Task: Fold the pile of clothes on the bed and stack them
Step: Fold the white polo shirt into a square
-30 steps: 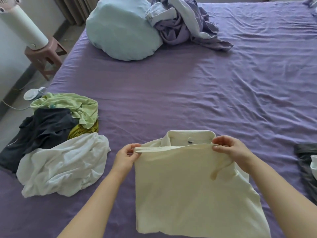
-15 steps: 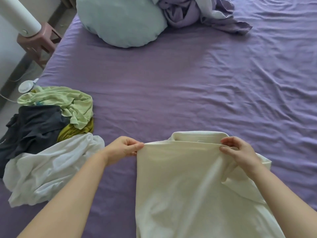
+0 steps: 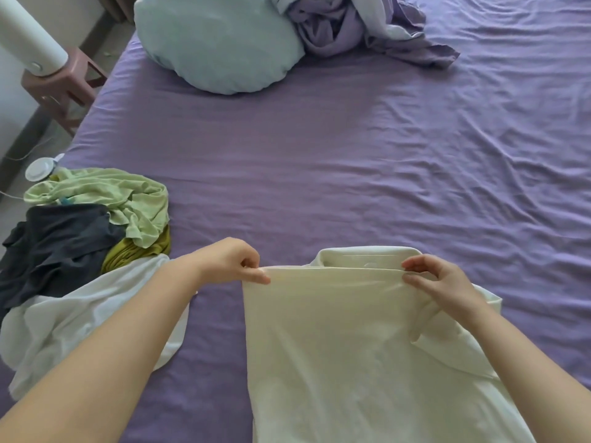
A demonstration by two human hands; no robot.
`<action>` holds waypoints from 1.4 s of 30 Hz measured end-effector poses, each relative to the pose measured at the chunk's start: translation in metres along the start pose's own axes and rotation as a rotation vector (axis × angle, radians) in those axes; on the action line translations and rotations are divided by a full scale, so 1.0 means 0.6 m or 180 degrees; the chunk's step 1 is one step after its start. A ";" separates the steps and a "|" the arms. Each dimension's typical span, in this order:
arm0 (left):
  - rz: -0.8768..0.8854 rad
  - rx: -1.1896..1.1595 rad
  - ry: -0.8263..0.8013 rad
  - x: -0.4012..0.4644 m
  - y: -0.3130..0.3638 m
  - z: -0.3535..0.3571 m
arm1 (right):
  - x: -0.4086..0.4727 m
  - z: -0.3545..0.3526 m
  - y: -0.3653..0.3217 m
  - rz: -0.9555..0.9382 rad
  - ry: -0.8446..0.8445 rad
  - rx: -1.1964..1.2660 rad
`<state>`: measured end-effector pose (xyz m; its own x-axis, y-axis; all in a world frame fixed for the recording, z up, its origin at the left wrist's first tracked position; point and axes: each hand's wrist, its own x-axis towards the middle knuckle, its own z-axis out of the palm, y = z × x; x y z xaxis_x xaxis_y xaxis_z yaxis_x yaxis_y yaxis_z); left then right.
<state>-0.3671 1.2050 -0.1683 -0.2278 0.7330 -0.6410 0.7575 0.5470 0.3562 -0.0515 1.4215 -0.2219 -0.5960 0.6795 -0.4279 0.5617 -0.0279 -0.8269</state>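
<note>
Both hands pinch the cream shirt by its folded top edge, left hand at one corner, right hand at the other. The shirt lies on the bed, its long axis running back toward the person, collar just beyond the fingers.

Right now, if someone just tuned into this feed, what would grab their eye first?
First, the cream shirt at the near centre of the purple bed, its top edge pinched at each corner by the left hand and the right hand. Next, the unfolded pile of clothes at the near left. Far back lie a pale blue pillow and a crumpled lilac sheet.
</note>
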 end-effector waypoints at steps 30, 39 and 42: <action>0.1028 -0.0566 0.0849 0.087 0.351 0.274 | -0.196 -0.042 0.138 -0.0738 0.0170 -0.2167; 0.0892 0.0274 0.0930 0.086 0.366 0.307 | -0.157 -0.095 0.149 -0.0094 0.1307 -0.0638; 0.0771 -0.0001 0.1391 0.081 0.380 0.304 | -0.135 -0.107 0.156 0.0305 0.1814 -0.0404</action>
<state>-0.0938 1.2917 -0.2426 -0.2804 0.9399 -0.1950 0.8202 0.3401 0.4599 0.0858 1.4108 -0.2412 -0.1569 0.9659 -0.2059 0.6831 -0.0444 -0.7290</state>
